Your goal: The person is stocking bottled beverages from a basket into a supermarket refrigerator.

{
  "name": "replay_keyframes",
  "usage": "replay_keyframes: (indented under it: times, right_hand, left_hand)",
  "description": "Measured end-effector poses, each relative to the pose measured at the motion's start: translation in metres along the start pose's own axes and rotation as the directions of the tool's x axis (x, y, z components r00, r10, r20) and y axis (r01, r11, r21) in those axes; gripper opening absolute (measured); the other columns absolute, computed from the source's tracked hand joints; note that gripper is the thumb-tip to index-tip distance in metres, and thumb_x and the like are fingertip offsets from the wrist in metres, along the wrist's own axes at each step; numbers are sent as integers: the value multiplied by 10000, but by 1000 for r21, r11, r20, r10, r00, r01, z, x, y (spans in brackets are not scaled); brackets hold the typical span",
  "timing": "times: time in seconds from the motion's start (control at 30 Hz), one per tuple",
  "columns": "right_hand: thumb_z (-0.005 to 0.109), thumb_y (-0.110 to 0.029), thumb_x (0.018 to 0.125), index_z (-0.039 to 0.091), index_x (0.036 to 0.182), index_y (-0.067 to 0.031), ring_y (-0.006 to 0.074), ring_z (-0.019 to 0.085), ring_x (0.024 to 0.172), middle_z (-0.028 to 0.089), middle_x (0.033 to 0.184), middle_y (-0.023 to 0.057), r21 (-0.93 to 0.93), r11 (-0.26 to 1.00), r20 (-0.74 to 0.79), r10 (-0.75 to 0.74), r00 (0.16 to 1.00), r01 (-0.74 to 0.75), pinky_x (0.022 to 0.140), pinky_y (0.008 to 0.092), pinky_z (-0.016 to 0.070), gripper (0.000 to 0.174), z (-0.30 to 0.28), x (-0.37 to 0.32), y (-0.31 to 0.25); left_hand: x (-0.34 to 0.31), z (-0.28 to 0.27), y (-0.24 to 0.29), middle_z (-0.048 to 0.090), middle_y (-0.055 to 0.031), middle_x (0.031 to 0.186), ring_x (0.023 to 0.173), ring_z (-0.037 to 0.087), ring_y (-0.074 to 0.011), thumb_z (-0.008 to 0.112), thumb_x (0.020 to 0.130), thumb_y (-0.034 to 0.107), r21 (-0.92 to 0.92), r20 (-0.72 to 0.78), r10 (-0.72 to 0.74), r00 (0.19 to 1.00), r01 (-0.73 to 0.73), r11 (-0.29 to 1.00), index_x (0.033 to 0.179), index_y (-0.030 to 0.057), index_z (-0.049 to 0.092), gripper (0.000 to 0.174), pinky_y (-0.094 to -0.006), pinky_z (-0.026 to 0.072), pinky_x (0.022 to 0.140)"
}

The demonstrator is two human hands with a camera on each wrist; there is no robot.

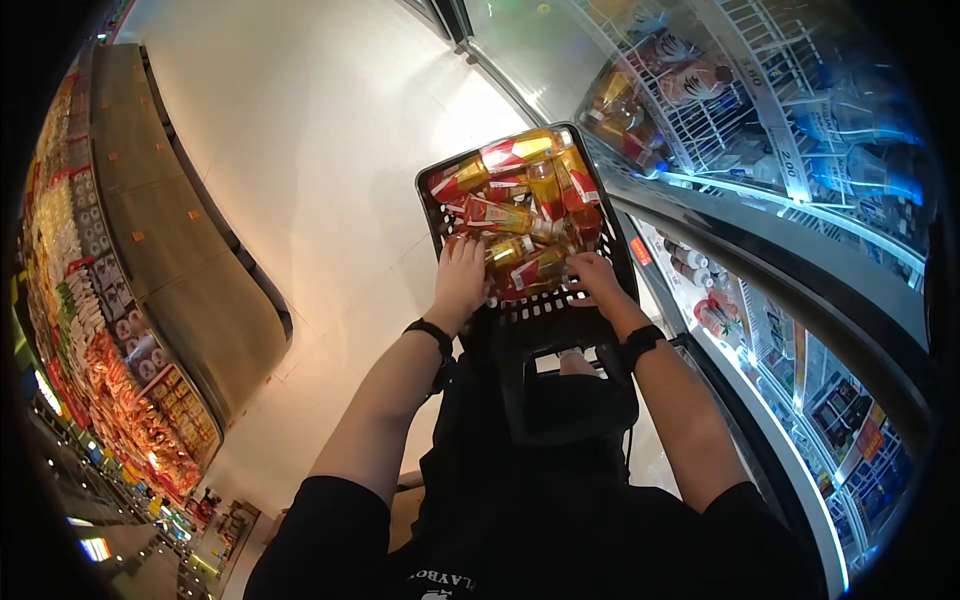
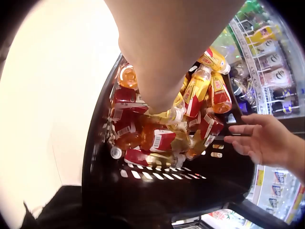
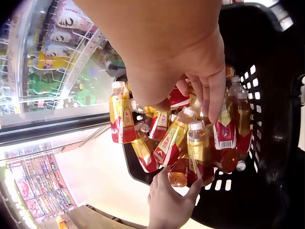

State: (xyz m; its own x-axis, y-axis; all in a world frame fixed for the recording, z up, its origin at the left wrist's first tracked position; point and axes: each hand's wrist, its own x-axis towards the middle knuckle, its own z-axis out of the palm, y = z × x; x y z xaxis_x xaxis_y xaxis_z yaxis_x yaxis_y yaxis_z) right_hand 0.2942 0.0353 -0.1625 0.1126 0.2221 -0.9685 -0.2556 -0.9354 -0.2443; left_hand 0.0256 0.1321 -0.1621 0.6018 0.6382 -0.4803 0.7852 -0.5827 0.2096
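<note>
Lying in basket: bottles point(image 1: 500, 215) with red-and-yellow labels and pale caps are crowding the dark basket point(image 1: 619, 250), pointing in many directions and overlapping one another.
Left hand point(image 1: 460, 275): is reaching over the side wall and touching bottles there; thumb and fingers are standing wide apart around a bottle's base point(image 3: 178, 179).
Right hand point(image 1: 597, 280): is hovering at the opposite side, its fingers parted and loosely extended; it is holding nothing visible.
Wrists: dark bands point(image 1: 432, 331) are encircling both.
Cooler point(image 1: 740, 110): is standing beside the basket, its lit wire shelves holding drinks; a strip point(image 1: 788, 165) is reading "2.00".
Display counter point(image 1: 180, 250): is curving along the far left, well apart from the basket, with packaged goods point(image 1: 100, 340) lining it.
Floor point(image 1: 330, 150): is showing pale between counter and basket.
</note>
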Motion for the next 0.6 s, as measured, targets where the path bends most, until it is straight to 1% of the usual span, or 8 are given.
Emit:
replay_keyframes:
  times: [0.07, 0.13, 0.27, 0.33, 0.4, 0.43, 0.53, 0.6]
  right_hand:
    - [708, -382, 974, 598, 1280, -129, 243, 704, 965, 624, 1241, 70, -16, 999, 17, 36, 999, -35, 753, 473, 627, 412, 14, 21, -8]
    - [707, -371, 974, 599, 1295, -127, 252, 703, 968, 616, 1284, 76, 99, 994, 41, 46, 998, -49, 753, 469, 627, 418, 28, 50, -6]
    - [704, -317, 963, 577, 1376, -88, 245, 700, 906, 638, 1212, 93, 119, 988, 57, 89, 994, -95, 723, 475, 655, 489, 55, 88, -9]
    - [692, -335, 979, 547, 1397, -91, 284, 703, 958, 583, 1328, 88, 162, 984, 50, 70, 996, -77, 758, 483, 642, 506, 66, 106, -1]
    - [686, -319, 980, 520, 1429, -74, 281, 700, 950, 570, 1330, 107, 159, 983, 39, 84, 996, -89, 737, 466, 655, 538, 71, 122, 5]
    - [683, -328, 986, 508, 1441, -71, 283, 712, 940, 566, 1328, 116, 156, 984, 60, 81, 995, -90, 718, 446, 660, 551, 74, 129, 8]
    - [673, -352, 1004, 487, 1459, -66, 291, 737, 921, 569, 1315, 125, 162, 980, 112, 97, 989, -115, 688, 411, 666, 569, 79, 134, 6]
    - [665, -366, 1016, 477, 1466, -64, 297, 750, 912, 576, 1304, 126, 171, 975, 144, 118, 982, -143, 677, 397, 668, 574, 82, 138, 8]
  left_hand:
    - [26, 2, -6, 516, -130, 1521, 1511, 384, -302, 844, 793, 444, 141, 206, 29, 978, -59, 988, 1479, 26, 482, 882, -502, 251, 1273]
    - [39, 16, -14, 500, -127, 1549, 1524, 373, -301, 850, 792, 476, 216, 335, 58, 940, -137, 967, 1496, 35, 475, 911, -507, 226, 1285]
    - [53, 44, -22, 513, -107, 1519, 1529, 357, -309, 845, 783, 503, 294, 398, 79, 914, -208, 933, 1522, 69, 470, 935, -521, 191, 1296]
    - [58, 54, -22, 549, -91, 1460, 1485, 395, -303, 840, 783, 487, 308, 385, 97, 918, -227, 924, 1469, 65, 522, 866, -522, 182, 1298]
    - [64, 62, -19, 588, -66, 1377, 1431, 433, -292, 862, 751, 399, 322, 378, 72, 923, -204, 925, 1384, 77, 594, 759, -524, 182, 1295]
    - [62, 70, -20, 622, -64, 1306, 1368, 475, -285, 843, 758, 365, 334, 298, 98, 949, -200, 921, 1301, 70, 639, 650, -518, 181, 1296]
    - [69, 81, -14, 609, -92, 1362, 1397, 449, -279, 876, 720, 464, 366, 343, 30, 939, -163, 916, 1346, 41, 594, 806, -517, 161, 1302]
    - [70, 85, -13, 652, -99, 1316, 1371, 486, -265, 887, 709, 452, 384, 294, 24, 955, -141, 912, 1364, 22, 575, 844, -519, 136, 1310]
